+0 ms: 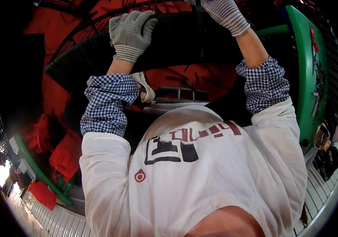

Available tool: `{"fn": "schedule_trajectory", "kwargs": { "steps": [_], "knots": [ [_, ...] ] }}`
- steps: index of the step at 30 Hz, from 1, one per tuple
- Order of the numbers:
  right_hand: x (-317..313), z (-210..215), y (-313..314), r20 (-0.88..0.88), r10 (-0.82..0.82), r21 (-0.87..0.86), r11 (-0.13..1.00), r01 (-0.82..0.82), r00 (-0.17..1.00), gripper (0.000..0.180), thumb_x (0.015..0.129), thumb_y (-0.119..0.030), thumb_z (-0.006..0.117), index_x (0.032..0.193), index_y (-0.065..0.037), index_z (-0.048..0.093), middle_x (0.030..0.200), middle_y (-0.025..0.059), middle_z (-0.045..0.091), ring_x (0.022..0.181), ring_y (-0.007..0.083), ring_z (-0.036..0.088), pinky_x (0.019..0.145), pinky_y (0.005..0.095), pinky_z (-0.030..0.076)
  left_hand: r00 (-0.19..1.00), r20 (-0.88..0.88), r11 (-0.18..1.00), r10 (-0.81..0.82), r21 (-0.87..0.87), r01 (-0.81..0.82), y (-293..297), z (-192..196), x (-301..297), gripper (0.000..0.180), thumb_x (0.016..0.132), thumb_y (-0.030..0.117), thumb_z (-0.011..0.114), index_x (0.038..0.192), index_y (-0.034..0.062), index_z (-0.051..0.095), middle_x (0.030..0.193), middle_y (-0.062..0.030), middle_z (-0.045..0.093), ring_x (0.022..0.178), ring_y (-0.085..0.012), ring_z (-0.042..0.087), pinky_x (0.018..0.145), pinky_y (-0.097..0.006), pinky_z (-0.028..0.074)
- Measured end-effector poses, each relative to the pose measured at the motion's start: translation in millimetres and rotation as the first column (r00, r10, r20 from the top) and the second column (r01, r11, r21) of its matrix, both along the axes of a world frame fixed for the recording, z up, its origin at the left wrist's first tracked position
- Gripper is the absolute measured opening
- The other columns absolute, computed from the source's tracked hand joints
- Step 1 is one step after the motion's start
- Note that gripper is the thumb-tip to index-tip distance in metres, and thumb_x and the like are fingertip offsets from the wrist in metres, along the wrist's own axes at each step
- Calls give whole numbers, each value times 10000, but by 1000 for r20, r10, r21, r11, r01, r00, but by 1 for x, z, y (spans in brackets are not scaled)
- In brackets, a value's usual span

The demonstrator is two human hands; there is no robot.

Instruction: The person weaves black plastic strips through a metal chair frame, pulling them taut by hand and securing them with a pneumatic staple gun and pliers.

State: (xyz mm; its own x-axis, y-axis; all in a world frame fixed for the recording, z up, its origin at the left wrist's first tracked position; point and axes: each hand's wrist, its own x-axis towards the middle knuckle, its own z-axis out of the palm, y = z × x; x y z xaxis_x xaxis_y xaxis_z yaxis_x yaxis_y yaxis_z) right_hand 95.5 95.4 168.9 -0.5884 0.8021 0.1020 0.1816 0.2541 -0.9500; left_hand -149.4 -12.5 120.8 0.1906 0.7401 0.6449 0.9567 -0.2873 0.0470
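Observation:
A wide, dark woven piece [173, 41] lies across my lap, its far edge fringed with thin dark strips. My left hand [131, 35], in a grey striped knit glove, rests at the far edge with the fingers bent over it and the thumb to the right. In the same kind of glove, my right hand [227, 15] is at the top of the view, its fingertips partly cut off. They are closed at a narrow black strip [198, 14] that runs down over the dark piece. Shadow hides much of the weave.
A green table or bench [305, 71] stands at the right, with small tools and dark scraps on it. Red cloth or bags [66, 156] lie at the left beside a green curved edge [42, 173]. Dark strip offcuts [178, 75] are scattered on the red floor.

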Motion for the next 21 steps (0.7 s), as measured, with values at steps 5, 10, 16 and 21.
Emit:
{"fn": "schedule_trajectory", "kwargs": {
  "steps": [5, 10, 16, 21],
  "knots": [
    [0, -16, -5, 64, -10, -98, 995, 17, 998, 138, 962, -36, 587, 959, 46, 698, 830, 66, 688, 733, 134, 627, 677, 278, 519, 999, 40, 999, 10, -31, -8, -19, -14, 10, 223, 887, 350, 670, 1024, 188, 737, 874, 17, 701, 781, -177, 646, 799, -336, 410],
    [7, -28, -14, 103, -34, -267, 962, 61, 994, 172, 972, -99, 595, 984, 20, 719, 792, 30, 685, 626, 93, 569, 591, 262, 479, 999, 53, 998, 9, -55, -6, -29, -23, 15, 209, 875, 328, 692, 1026, 190, 733, 879, 27, 701, 775, -164, 645, 789, -332, 411],
    [10, -38, -31, -107, 9, -400, 915, -51, 994, 168, 983, -60, 556, 975, 21, 702, 830, 42, 697, 669, 100, 609, 602, 265, 488, 998, 61, 994, 29, -108, -22, -40, -31, 15, 211, 869, 333, 700, 1021, 190, 732, 875, 26, 698, 773, -158, 644, 783, -328, 411],
    [6, -37, -32, -73, -11, -296, 955, -12, 997, 173, 981, -81, 576, 926, 13, 710, 776, 31, 681, 657, 88, 592, 601, 253, 467, 996, 93, 997, 16, -83, -8, -38, -33, 13, 212, 853, 325, 713, 1014, 187, 730, 874, 23, 697, 775, -165, 646, 788, -334, 411]
  ]
}}
